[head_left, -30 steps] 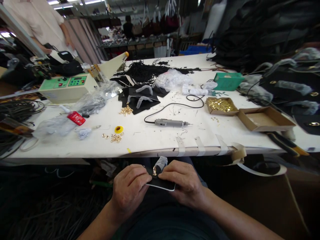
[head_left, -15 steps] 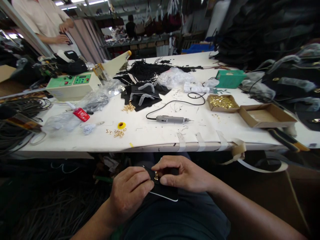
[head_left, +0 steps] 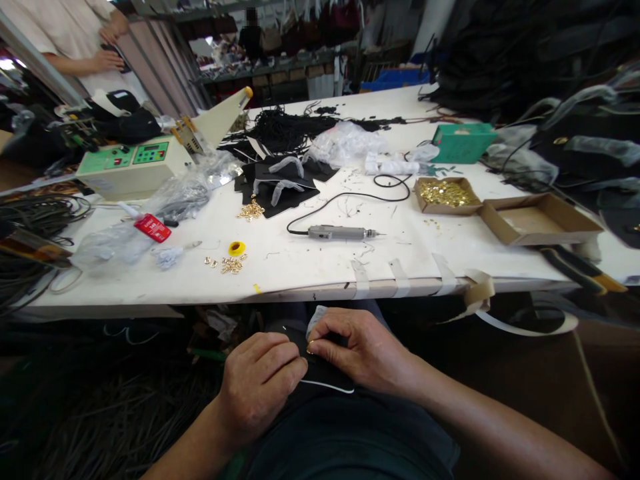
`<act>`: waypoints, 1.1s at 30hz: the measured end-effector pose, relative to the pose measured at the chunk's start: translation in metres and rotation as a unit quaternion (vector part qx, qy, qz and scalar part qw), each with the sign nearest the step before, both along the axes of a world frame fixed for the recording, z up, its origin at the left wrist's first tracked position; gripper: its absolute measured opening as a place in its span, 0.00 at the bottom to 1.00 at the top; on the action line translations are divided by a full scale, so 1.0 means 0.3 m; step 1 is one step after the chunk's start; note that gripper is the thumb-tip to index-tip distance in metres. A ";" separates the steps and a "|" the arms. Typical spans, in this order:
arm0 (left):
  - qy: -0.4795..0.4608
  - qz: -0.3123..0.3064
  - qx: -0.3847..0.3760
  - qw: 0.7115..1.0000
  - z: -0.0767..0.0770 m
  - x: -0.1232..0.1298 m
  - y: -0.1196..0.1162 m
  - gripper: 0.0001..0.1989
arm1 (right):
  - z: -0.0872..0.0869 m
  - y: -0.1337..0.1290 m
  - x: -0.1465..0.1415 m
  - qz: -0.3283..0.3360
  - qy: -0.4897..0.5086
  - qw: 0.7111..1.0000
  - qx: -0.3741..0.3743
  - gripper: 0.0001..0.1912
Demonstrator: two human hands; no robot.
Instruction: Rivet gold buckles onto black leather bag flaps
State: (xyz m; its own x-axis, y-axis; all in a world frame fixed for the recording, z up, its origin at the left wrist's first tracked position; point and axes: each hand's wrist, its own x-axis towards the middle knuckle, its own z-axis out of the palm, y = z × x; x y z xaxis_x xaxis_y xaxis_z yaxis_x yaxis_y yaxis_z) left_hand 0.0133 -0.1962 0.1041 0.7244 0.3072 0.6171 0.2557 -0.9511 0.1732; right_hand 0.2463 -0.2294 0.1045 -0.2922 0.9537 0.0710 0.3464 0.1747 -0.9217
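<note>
A flat black panel (head_left: 327,379) with a pale edge rests over my lap, below the table's front edge. My left hand (head_left: 263,380) is closed on the panel's left side, fingers curled over it. My right hand (head_left: 357,347) pinches a small gold metal fitting (head_left: 311,347) between thumb and forefinger, at the panel's surface. Most of the fitting is hidden by the fingertips, and I cannot tell how it sits in the panel. Behind the right hand a bit of pale wrapping (head_left: 316,319) shows.
On the white table (head_left: 280,273) lie a grey electric screwdriver (head_left: 340,233) with a black cable, gold fittings (head_left: 233,265), a yellow ring (head_left: 237,249) and a red bottle (head_left: 153,227). Cardboard trays (head_left: 543,223) and pliers (head_left: 575,267) are at right. A person (head_left: 85,47) stands back left.
The right thumb and forefinger have closed around the gold fitting, which stood upright in plain sight before. The left hand stays on the panel. The camera view has shifted slightly.
</note>
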 end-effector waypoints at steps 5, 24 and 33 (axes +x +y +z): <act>-0.001 0.011 -0.002 1.000 0.008 0.014 0.001 0.09 | 0.001 -0.001 0.009 -0.009 0.019 1.000 -0.007 0.07; -0.041 0.018 -0.124 0.991 0.010 0.037 0.037 0.12 | -0.020 -0.001 0.082 -0.001 0.172 0.985 -0.006 0.29; -0.062 0.030 -0.141 0.988 -0.013 0.070 0.122 0.11 | -0.063 0.052 0.063 0.020 0.089 0.985 0.148 0.24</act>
State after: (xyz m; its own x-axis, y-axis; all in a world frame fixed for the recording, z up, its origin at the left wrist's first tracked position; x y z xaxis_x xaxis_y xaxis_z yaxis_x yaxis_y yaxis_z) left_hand 0.0343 -0.1598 0.1001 0.6245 0.5194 0.5833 0.2705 -0.8445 0.4623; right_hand 0.2653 -0.2137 0.0856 -0.2873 0.8718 0.3967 0.1722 0.4544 -0.8740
